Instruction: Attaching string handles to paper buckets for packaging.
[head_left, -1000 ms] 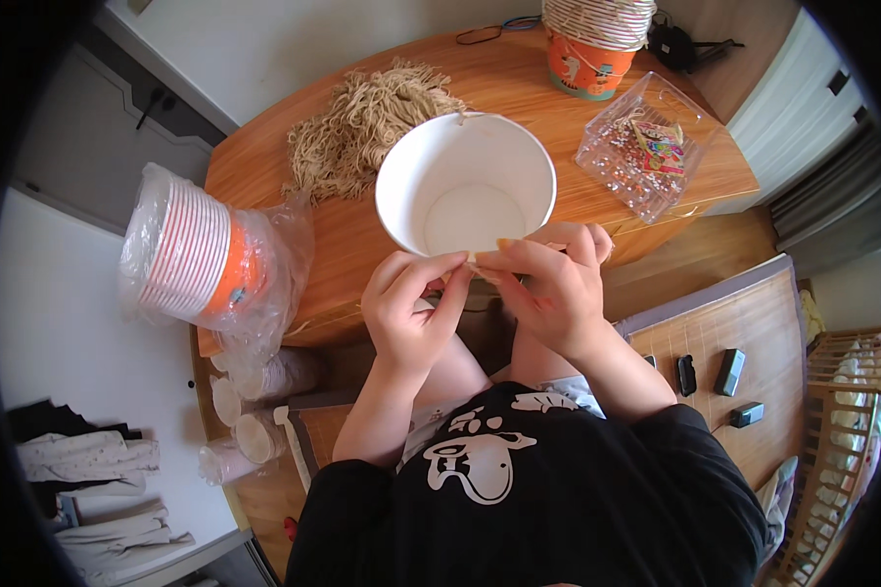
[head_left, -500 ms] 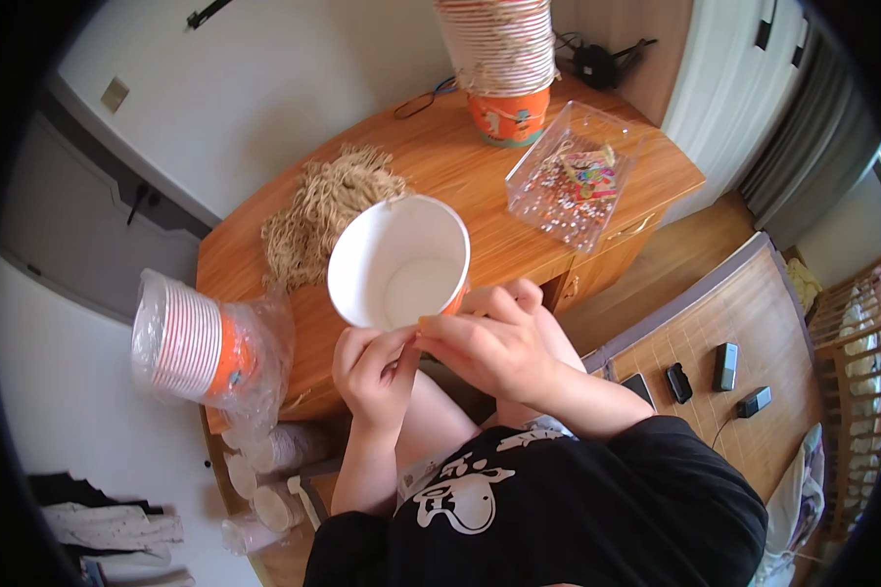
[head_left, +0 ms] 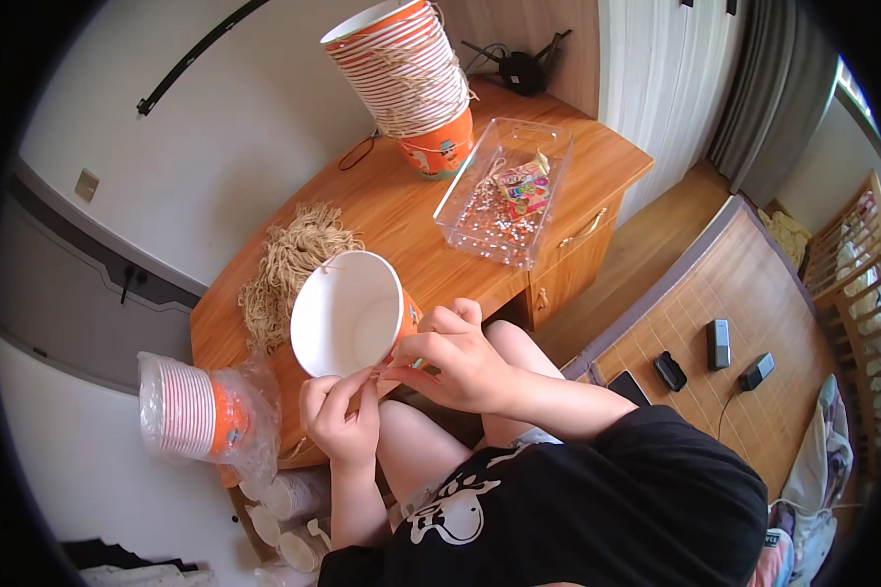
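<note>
A paper bucket (head_left: 346,311), white inside and orange outside, tilts with its wide mouth toward me at the desk's near edge. At its near rim, the fingertips of my left hand (head_left: 341,419) are pinched together. My right hand (head_left: 452,360) meets them there, thumb and forefinger closed, other fingers raised. Whatever lies between the fingertips is too small to make out. Beside the bucket, a heap of beige twine (head_left: 292,272) rests on the desk. A clear plastic tray (head_left: 470,247) farther right holds small shiny beads and a colourful packet.
On the wooden desk (head_left: 387,217) stands a tall stack of orange buckets (head_left: 401,78) with twine hanging round it. A plastic-wrapped bucket stack (head_left: 188,419) is at the left edge. A black router (head_left: 524,72) sits behind. Small devices (head_left: 719,344) lie on a mat at right.
The view has shifted, so the desk and its things appear farther left. Both hands stay together at the bucket's near rim, with slightly altered fingers on the right hand.
</note>
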Tool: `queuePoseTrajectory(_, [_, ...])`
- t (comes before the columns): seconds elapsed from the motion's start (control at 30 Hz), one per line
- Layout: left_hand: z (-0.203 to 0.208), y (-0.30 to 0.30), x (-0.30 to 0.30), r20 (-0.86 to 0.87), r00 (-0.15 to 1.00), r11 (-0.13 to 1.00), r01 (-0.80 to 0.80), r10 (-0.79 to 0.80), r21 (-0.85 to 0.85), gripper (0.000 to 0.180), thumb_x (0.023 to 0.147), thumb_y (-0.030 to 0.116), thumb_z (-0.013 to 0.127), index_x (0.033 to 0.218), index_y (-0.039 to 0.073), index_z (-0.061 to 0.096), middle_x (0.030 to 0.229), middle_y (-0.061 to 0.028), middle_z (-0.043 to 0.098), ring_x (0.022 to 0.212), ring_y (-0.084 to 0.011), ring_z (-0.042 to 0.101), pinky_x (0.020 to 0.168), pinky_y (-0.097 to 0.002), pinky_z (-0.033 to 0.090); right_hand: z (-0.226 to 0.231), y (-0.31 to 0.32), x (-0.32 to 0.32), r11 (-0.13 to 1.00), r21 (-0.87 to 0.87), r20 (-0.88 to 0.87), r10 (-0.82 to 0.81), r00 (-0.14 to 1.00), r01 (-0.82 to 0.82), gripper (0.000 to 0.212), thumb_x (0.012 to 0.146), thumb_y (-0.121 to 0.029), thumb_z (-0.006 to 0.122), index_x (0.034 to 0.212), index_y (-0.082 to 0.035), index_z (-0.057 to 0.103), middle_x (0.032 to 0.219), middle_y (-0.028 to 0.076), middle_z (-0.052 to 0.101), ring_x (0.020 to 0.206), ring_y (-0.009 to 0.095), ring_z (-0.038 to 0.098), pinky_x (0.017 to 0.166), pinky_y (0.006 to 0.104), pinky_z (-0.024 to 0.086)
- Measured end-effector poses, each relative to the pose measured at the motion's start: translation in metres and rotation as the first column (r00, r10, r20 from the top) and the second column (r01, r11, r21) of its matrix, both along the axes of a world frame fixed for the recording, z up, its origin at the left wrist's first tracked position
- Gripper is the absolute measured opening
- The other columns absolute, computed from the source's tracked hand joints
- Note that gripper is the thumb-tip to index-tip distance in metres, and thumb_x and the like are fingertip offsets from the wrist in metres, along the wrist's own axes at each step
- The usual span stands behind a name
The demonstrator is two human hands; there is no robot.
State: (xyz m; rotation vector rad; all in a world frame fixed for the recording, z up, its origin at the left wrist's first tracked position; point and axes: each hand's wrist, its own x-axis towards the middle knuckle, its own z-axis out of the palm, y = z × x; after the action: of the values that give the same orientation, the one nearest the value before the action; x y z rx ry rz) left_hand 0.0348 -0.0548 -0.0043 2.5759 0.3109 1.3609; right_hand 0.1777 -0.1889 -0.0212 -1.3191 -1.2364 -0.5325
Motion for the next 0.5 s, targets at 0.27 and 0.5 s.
queuePoseTrajectory(0.27, [-0.007, -0.015, 0.006, -0.029, 0.999, 0.999, -0.017, 0.018, 0.032, 0.019, 0.070, -0.003, 0.080, 0.086, 0.005, 0.075, 0.078, -0.0040, 0.057, 0.072, -0.0216, 0.057, 0.066, -0.0338, 0.048, 0.009, -0.008, 0.011, 0.986, -0.164, 0.059, 0.042, 0.997, -0.032, 0.039, 0.079, -0.038, 0.082, 0.113, -0.024, 0.073, 0.092, -0.009, 0.063, 0.087, 0.016, 0.049, 0.082, 0.0380, 0.030])
queuePoseTrajectory(0.5, [-0.007, -0.019, 0.018, -0.011, 0.998, 0.997, -0.055, 0.055, -0.055, 0.016, 0.068, -0.001, 0.080, 0.081, 0.005, 0.073, 0.076, -0.0044, 0.058, 0.074, -0.0251, 0.058, 0.068, -0.0370, 0.048, -0.003, -0.003, 0.008, 0.993, -0.046, 0.055, -0.102, 0.993, 0.104, 0.017, 0.077, -0.034, 0.083, 0.090, -0.025, 0.079, 0.095, -0.012, 0.064, 0.094, 0.016, 0.051, 0.086, 0.0382, 0.030])
